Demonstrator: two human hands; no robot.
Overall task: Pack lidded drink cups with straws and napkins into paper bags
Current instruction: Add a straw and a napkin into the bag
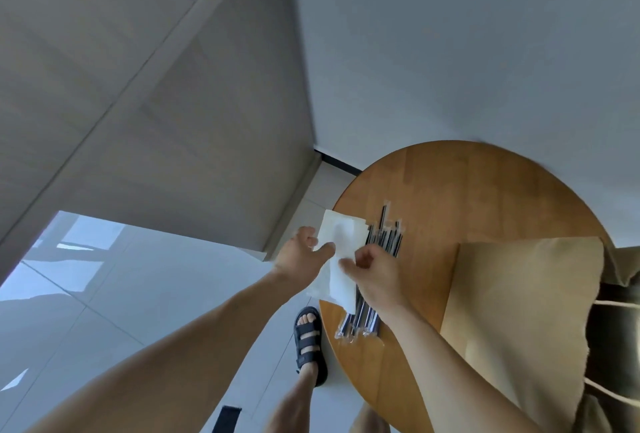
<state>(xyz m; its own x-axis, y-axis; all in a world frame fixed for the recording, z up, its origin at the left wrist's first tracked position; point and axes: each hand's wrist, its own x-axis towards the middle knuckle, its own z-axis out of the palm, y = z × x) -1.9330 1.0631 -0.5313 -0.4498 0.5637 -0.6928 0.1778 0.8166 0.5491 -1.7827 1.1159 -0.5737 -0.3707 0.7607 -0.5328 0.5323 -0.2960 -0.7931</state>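
White tissue is what both hands are busy with: the left hand (304, 256) pinches the upper edge of a napkin (341, 242) between thumb and fingers, and the right hand (372, 276) nips the same sheet lower down with thumb against curled fingers, so the napkin hangs between them over the table's left rim, seemingly being peeled from a few more sheets beneath. Just under and beside the right hand lies a bundle of wrapped black straws (381, 259), its long axis running away from the person, near end by the right wrist and far end pointing toward the wall. Beyond that, to the right on the round wooden table (450, 190), a paper bag (519, 311) lies with its mouth apparently at the far right edge of view, cord handles showing there. The bag lies well to the right, so the right hand is the nearer one for carrying the napkin over. No cups are in view. A sandalled foot (308, 342) stands on the tiled floor below.
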